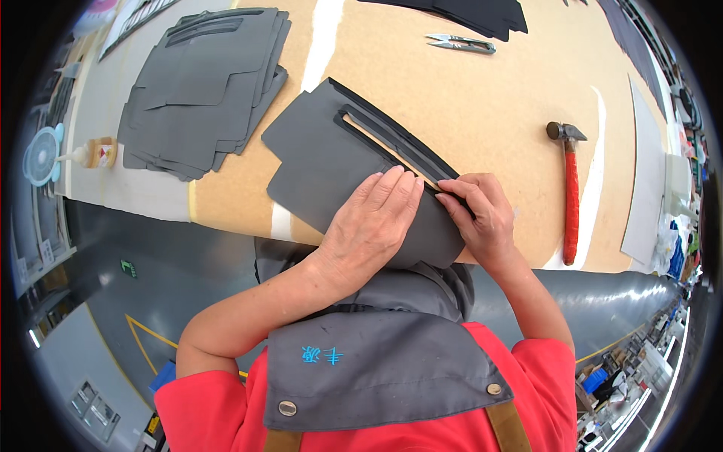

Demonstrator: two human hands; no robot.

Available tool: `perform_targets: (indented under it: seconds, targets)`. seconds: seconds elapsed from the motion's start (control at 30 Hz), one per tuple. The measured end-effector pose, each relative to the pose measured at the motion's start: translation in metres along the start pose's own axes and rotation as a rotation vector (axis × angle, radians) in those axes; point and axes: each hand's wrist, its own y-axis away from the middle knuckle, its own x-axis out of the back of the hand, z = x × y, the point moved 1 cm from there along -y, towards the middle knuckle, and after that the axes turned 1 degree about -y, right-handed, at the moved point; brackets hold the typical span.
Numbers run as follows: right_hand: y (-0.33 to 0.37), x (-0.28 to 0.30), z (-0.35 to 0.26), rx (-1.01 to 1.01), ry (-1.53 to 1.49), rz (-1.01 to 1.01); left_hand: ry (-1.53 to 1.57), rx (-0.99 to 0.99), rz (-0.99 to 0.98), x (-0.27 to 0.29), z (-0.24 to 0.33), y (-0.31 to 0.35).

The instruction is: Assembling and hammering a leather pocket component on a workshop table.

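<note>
Worker at a brown workbench (489, 98), seen from above. Nearest the viewer, a grey apron bib over a red shirt. Left hand (369, 226), fingers together and flat, presses down on a dark grey cut panel (316, 162) at the bench's near edge; it clamps nothing. Right hand (478, 211), just beside it, has its fingertips pinched on the panel's narrow slotted strip (392, 143). The strip's long axis runs diagonally away from the right hand toward the upper left; the right hand is the nearer to it. Bare bench lies to the right as far as a red-handled hammer (571, 196). Farther off: a stack of like panels (203, 83), a glue bottle (94, 153), thread snips (461, 43).
</note>
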Motion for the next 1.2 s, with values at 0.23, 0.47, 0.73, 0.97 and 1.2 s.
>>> perform_targets:
  seconds: [0.23, 0.47, 0.73, 0.97, 1.2]
  targets:
    - [0.0, -0.004, -0.002, -0.039, 0.005, -0.002, 0.015, -0.019, -0.001, -0.002, -0.002, 0.002]
    - [-0.002, 0.0, -0.004, 0.15, 0.14, -0.049, 0.071, -0.001, -0.005, 0.003, -0.001, 0.001]
    - [0.006, 0.011, -0.004, -0.107, 0.029, 0.023, 0.074, -0.024, -0.018, 0.005, 0.0, -0.003]
    - [0.01, 0.006, -0.007, -0.163, -0.004, -0.031, 0.08, -0.07, -0.04, 0.001, -0.001, -0.001]
    - [0.014, 0.009, -0.006, -0.14, -0.015, -0.051, 0.092, -0.038, -0.056, 0.002, 0.003, -0.002]
